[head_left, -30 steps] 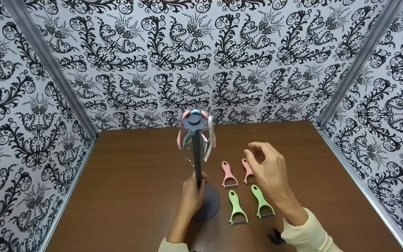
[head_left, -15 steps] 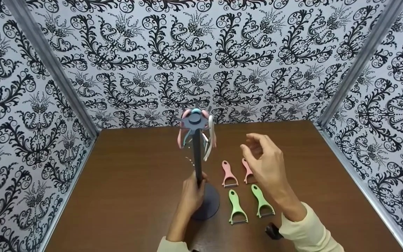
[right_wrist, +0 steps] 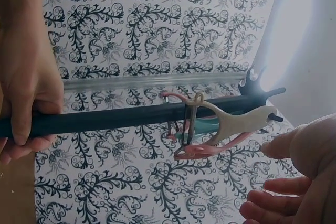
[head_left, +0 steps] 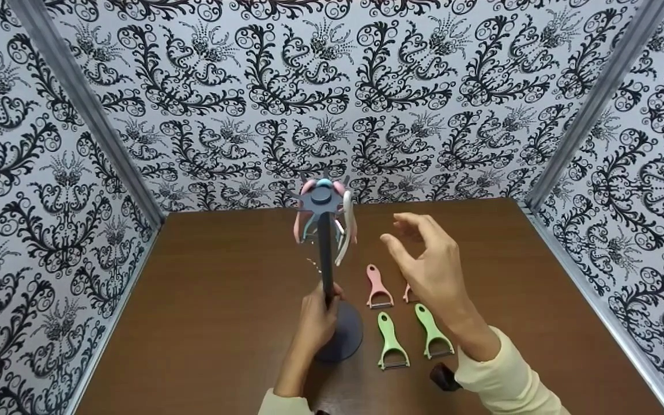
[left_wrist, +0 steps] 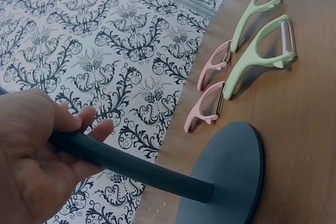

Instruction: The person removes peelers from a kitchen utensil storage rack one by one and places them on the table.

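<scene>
Your left hand (head_left: 316,320) grips the dark stand (head_left: 324,248) low on its pole, and your right hand (head_left: 436,271) hangs beside the hooks, fingers loosely bent, thumb well apart, holding nothing. Watch that pale peeler (right_wrist: 252,120): it hangs at the hook's tip, nearest your right thumb, so a stray brush could knock it off. The teal peeler (right_wrist: 202,126) crowds in behind, so blades might snag. Tip the pole and, I'd judge, the whole load could swing. Two green peelers (head_left: 388,334) and two pink ones (head_left: 374,281) lie right of the base, one pink partly hidden by your hand. Beneath it all, a brown wood-look table (head_left: 222,288); around, black-and-white scroll-patterned walls (head_left: 332,86), metal strips (head_left: 597,104) at the corners, a bright lamp (right_wrist: 289,30) glaring.
</scene>
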`<state>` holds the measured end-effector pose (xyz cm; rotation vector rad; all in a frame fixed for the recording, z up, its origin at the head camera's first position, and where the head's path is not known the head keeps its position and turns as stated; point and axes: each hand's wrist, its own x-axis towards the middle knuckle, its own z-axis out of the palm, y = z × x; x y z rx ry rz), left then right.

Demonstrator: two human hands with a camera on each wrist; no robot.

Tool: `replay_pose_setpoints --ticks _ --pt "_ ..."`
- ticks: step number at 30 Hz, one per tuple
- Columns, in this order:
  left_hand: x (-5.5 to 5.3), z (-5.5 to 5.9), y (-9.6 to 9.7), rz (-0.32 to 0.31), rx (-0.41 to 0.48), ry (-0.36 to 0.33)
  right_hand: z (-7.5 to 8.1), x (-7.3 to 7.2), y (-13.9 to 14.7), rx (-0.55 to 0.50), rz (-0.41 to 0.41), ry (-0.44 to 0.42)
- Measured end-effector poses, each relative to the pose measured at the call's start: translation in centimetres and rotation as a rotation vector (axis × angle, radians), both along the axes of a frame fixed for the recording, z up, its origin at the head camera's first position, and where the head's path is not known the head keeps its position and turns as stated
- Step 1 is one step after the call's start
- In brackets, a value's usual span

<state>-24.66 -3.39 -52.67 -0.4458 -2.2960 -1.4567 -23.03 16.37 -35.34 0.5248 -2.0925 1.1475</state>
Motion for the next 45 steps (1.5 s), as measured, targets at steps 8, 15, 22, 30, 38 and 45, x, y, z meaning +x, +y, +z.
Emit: replay_pose_setpoints --ticks 8,15,22,30,38,45 --pt "-0.1 0.0 -0.1 -0.002 -0.002 -0.016 0.8 0.2 -0.9 -0.018 0.049 0.0" --pt "-0.1 0.1 -0.3 -0.015 0.006 -0.003 1.4 0.2 -1.7 -0.044 0.083 0.015" --pt "-0.1 0.1 -0.4 -0.033 0.004 -0.004 1.6 0.2 -2.3 -0.058 0.116 0.021" --pt "-0.4 -0.1 -0.7 -0.053 -0.03 -0.012 1.9 0.4 -2.9 -0.068 0.137 0.006" --pt "-0.3 0.2 -1.0 -0.075 -0.037 -0.038 2.0 0.4 -3.6 -0.078 0.155 -0.006" --pt "-0.3 0.4 -1.2 -0.094 -0.034 -0.057 1.7 0.1 -4.0 -0.109 0.197 -0.03"
